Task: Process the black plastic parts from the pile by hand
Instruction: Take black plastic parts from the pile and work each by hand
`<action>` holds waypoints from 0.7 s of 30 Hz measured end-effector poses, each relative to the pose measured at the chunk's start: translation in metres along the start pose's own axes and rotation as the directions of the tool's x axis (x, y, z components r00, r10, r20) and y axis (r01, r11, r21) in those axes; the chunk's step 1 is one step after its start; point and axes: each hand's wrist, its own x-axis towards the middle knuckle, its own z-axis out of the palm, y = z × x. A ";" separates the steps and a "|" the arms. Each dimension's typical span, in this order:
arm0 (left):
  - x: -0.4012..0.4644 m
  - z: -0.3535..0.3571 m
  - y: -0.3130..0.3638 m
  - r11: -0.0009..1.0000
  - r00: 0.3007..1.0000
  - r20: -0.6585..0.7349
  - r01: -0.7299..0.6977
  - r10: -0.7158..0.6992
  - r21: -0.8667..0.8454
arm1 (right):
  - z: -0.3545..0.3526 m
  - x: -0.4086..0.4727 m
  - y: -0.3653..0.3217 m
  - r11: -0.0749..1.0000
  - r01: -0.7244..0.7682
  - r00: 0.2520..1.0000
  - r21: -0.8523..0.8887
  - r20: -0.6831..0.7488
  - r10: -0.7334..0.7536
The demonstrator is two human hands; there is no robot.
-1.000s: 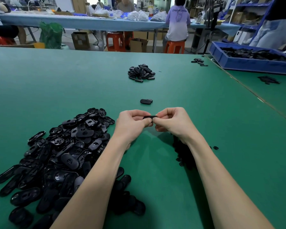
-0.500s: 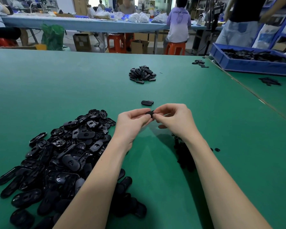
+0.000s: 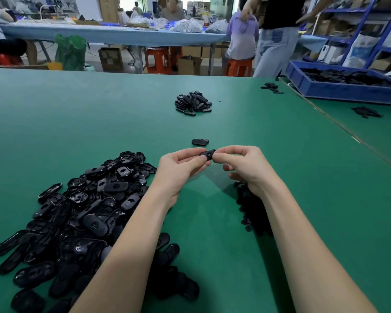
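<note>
Both my left hand (image 3: pixel 181 166) and right hand (image 3: pixel 242 164) pinch one black plastic part (image 3: pixel 208 154) beyond the pile (image 3: pixel 77 211); mid-processing, probably toss it next.

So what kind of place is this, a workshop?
Most likely a small factory floor for hand assembly. A big pile of black parts lies on a green table, a blue bin holds more, and other workers sit at a long bench behind.

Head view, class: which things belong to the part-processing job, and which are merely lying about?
Job:
left hand
right hand
held part
big pile
small heap
single part

Lying about:
blue tray
green bag
red stool
box
</note>
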 end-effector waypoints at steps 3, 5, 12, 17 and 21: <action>0.000 -0.002 0.001 1.000 1.000 0.018 -0.006 0.005 0.022 | 0.000 -0.001 -0.001 0.999 0.019 1.000 -0.027 -0.012 -0.019; -0.001 -0.002 0.002 0.999 1.000 0.028 -0.008 0.007 0.033 | 0.000 -0.001 -0.002 0.999 0.027 1.000 -0.032 -0.010 -0.028; -0.001 -0.002 0.002 0.996 0.998 0.053 -0.027 0.022 0.083 | 0.002 -0.001 -0.002 0.997 0.046 0.999 -0.061 -0.002 -0.046; -0.001 -0.003 0.001 0.990 0.997 0.057 -0.055 0.048 0.129 | 0.003 -0.002 -0.003 0.996 0.043 0.999 -0.078 -0.013 -0.044; -0.001 -0.003 0.000 0.979 0.996 0.047 -0.085 0.077 0.187 | 0.005 -0.001 -0.004 0.995 0.041 0.998 -0.086 -0.046 -0.045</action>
